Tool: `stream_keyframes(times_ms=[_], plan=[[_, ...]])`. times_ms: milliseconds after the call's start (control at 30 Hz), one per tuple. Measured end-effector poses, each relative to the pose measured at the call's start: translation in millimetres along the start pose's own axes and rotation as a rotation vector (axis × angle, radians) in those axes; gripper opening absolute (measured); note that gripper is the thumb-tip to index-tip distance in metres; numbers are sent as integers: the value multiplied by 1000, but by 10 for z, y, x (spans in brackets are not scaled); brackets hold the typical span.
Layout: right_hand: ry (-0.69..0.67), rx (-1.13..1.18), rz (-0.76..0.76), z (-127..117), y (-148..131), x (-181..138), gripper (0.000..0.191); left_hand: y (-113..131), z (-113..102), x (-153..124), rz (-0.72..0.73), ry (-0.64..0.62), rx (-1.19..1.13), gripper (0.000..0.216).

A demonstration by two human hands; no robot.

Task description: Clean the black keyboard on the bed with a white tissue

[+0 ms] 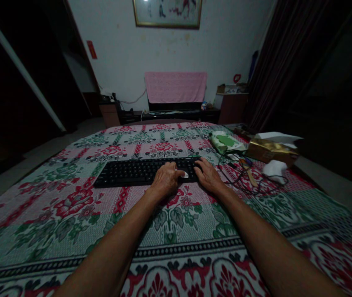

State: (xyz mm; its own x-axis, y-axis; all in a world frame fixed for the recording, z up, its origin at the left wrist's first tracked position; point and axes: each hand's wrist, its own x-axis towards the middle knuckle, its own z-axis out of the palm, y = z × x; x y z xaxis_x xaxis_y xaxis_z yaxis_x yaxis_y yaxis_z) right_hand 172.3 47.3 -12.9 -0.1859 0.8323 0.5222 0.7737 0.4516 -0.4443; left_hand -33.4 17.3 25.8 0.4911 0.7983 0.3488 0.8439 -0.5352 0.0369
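Observation:
A black keyboard point(129, 172) lies flat on the patterned tablecloth point(102, 214), its long side across my view. My left hand point(166, 179) is closed over the right half of the keys, with a small white wipe or tissue point(184, 174) showing beside the thumb. Most of that white piece is hidden under the hand. At the keyboard's right end, my right hand point(208, 175) grips the edge, its fingers bent over the top.
To the right lie a green and white wipes pack point(226, 141), a gold tissue box point(270, 152), a crumpled white tissue point(275, 170), a black cable point(240, 187) and a light wooden-looking handle point(251, 177). A pink cloth point(176, 87) covers a screen beyond the table.

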Motion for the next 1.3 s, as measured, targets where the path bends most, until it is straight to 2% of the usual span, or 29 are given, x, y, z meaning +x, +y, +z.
stream_keyframes(times_ms=[167,433,667,800,900,1067,1200,1300], plan=[[7,-39,-22,21,11,-6,39,-102,-49,-11,-162,6,46,32],[59,-55,6,76,-7,6,38,-31,-11,-10,-45,4,0,35],[82,-123,-30,77,-30,8,34,-115,-59,3,-208,-3,23,33],[82,-125,-15,75,-37,8,35,-16,-67,10,-128,-8,-35,31],[70,-126,-3,63,-55,3,35,14,-79,23,-72,-63,-53,32],[81,-149,6,39,-95,4,33,-106,-147,32,-132,-150,-55,32],[113,-142,-53,31,-130,8,29,-147,-170,23,-159,-123,-48,32],[129,-136,-117,39,-150,4,27,-141,-151,24,-106,-123,-65,33]])
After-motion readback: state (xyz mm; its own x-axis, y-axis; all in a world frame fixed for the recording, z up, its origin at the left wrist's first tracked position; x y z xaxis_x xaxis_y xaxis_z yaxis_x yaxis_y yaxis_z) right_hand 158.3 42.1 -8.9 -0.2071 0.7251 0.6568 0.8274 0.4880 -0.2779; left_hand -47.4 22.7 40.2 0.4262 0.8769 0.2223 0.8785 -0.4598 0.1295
